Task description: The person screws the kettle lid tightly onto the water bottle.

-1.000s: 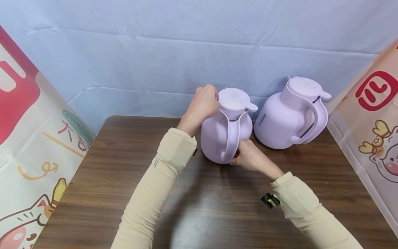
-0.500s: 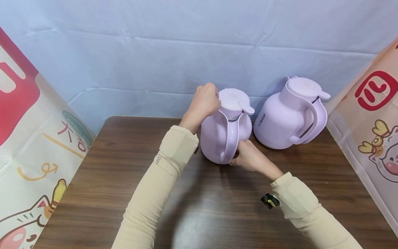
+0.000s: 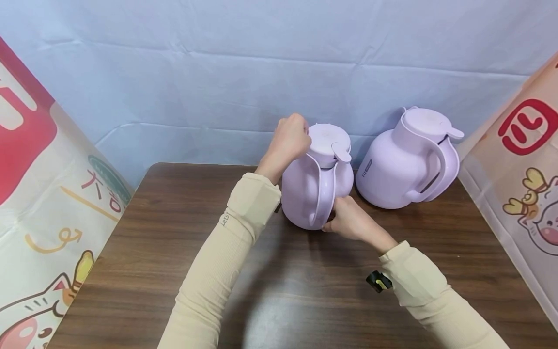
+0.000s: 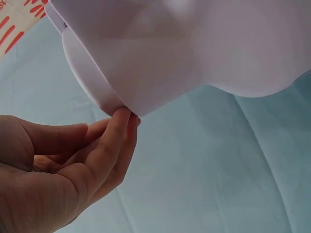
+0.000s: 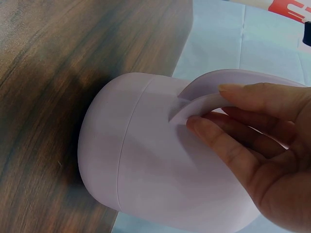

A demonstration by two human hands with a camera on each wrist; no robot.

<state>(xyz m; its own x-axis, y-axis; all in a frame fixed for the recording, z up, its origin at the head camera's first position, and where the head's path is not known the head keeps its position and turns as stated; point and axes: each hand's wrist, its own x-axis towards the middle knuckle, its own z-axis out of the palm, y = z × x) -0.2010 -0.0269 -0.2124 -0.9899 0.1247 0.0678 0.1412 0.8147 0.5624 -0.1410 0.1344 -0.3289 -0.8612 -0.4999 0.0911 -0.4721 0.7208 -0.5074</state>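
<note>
A lilac thermos jug [image 3: 300, 194] stands upright on the table, its handle [image 3: 326, 189] toward me. My left hand [image 3: 291, 139] is at the left side of its round lid [image 3: 323, 134]. In the left wrist view the curled fingertips hold the lid's edge [image 4: 92, 77], with the thumb apart from it. My right hand [image 3: 353, 219] grips the low end of the handle, thumb on one side and fingers on the other, as the right wrist view shows against the jug's body [image 5: 146, 160]. The lid's thumb tab [image 3: 342, 152] points front-right.
A second lilac thermos jug [image 3: 401, 169], lid on, stands close at the right, its handle turned right-forward. Behind the brown wooden table [image 3: 183, 232] hangs a pale blue cloth [image 3: 196, 87]. Printed cartoon panels rise at the left [image 3: 39, 208] and right [image 3: 523, 203].
The lid has turned a little clockwise, its thumb tab swinging left toward the handle. My left hand has shifted slightly up and right with it. The right hand and jug body have stayed put.
</note>
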